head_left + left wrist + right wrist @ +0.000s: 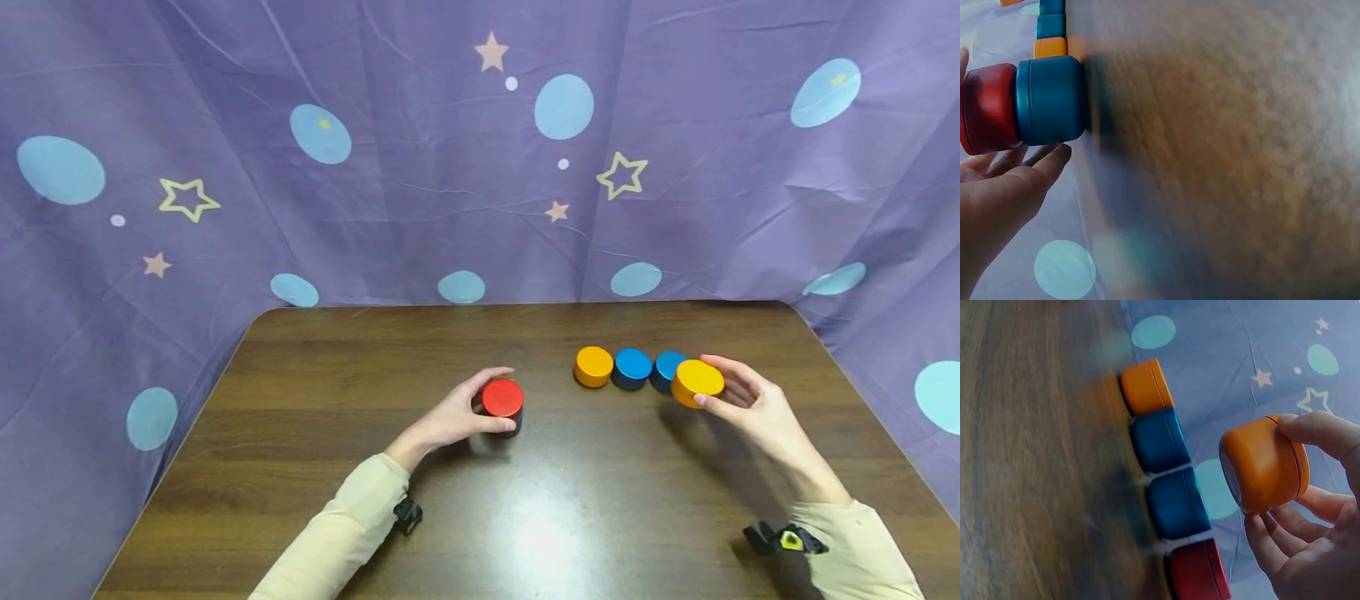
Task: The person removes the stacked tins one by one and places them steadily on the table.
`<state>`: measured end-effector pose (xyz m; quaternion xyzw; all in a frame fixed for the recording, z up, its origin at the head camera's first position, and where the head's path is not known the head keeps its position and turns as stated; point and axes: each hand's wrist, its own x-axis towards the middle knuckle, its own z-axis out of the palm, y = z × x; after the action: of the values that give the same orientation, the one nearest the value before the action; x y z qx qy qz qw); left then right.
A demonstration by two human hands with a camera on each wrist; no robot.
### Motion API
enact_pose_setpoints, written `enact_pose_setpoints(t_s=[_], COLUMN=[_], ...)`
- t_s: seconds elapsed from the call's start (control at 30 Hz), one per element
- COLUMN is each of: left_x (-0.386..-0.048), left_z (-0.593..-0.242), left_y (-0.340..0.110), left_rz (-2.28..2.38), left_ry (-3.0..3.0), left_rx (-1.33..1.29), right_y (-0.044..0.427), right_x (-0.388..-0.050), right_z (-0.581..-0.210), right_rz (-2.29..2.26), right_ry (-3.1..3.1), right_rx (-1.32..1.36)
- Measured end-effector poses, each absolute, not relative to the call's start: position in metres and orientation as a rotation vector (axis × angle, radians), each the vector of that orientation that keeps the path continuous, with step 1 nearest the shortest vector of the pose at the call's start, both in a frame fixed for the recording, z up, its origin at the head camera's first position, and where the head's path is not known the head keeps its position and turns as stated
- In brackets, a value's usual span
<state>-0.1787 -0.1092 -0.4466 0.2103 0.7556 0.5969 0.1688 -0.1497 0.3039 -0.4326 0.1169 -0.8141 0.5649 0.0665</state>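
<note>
My left hand (457, 414) reaches around a two-tin stack, thumb on the near side and fingers on the far side, apparently without pinching it. The stack is a red round lidded tin (990, 107) on top of a blue one (1052, 100), standing on the table. Between the thumb and fingers of my right hand (767, 408) is an orange tin (1263, 465), gripped above the table and tilted. Behind it runs a row: an orange tin (593, 367), two blue tins (632, 369) and a red tin (1197, 570), which the held tin hides in the head view.
The brown wooden table (315, 417) has a glossy reflection near its front. A purple curtain (420, 167) with stars and pale blue ovals hangs behind it and along both sides. A black strap piece (407, 515) is worn at the left wrist.
</note>
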Motion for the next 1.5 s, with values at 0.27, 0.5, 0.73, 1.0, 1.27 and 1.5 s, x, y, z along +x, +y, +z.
enact_pose_setpoints(t_s=[0.27, 0.5, 0.73, 1.0, 1.27, 1.5], left_x=[-0.177, -0.177, -0.179, -0.180, -0.180, -0.177], left_z=[-0.446, -0.446, -0.444, -0.445, -0.445, -0.440], left_y=[-0.112, -0.112, -0.113, -0.113, -0.112, -0.111], left_rz=[1.650, 1.645, 1.623, 1.606, 1.604, 1.602], left_ry=[2.228, 2.221, 2.233, 2.246, 2.250, 2.251], left_rx=[0.656, 0.642, 0.645, 0.640, 0.652, 0.657], right_y=[0.317, 0.336, 0.352, 0.368, 0.381, 0.386], right_x=[-0.149, -0.151, -0.154, -0.160, -0.166, -0.175], right_z=[-0.433, -0.432, -0.431, -0.431, -0.444, -0.459], right_rz=[1.740, 1.723, 1.941, 1.902, 1.834, 1.744], right_ry=[-2.408, -2.395, -2.239, -2.260, -2.356, -2.442], right_rx=[0.271, 0.203, 0.139, 0.089, -0.019, -0.067])
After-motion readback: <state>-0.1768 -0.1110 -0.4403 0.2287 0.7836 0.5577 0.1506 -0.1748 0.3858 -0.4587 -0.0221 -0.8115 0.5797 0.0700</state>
